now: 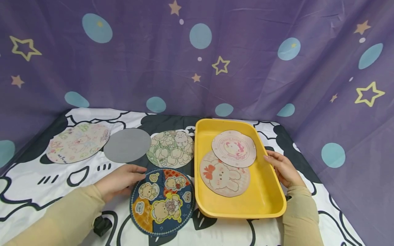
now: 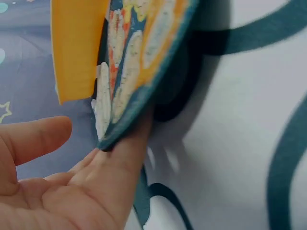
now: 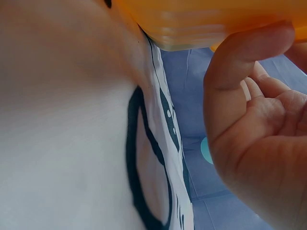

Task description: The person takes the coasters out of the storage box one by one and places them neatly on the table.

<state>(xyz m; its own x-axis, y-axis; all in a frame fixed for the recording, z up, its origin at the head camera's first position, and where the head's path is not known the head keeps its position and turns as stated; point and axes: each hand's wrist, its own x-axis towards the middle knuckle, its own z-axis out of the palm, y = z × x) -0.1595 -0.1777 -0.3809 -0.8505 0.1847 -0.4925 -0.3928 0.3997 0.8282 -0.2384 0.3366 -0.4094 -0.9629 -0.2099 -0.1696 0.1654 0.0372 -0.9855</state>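
A round dark-blue mat with teddy bears (image 1: 162, 202) lies at the front, left of a yellow tray (image 1: 267, 201). My left hand (image 1: 126, 179) is at the mat's upper left edge. In the left wrist view, its straight fingers (image 2: 125, 153) reach under the mat, which tilts, while the thumb stands apart from it. My right hand (image 1: 284, 169) holds the tray's right rim, its thumb (image 3: 259, 45) against the outer wall in the right wrist view. Inside the tray, a pink round mat with a pink-haired figure (image 1: 234, 149) overlaps a pink bunny mat (image 1: 223, 177).
Behind the left hand lie a pale mat with coloured drawings (image 1: 78, 143), a plain grey mat (image 1: 127, 145) and a green mat with pale animals (image 1: 170, 149), in a row. A black-and-white patterned cloth (image 1: 74, 191) covers the table. A purple curtain (image 1: 138, 68) hangs behind it.
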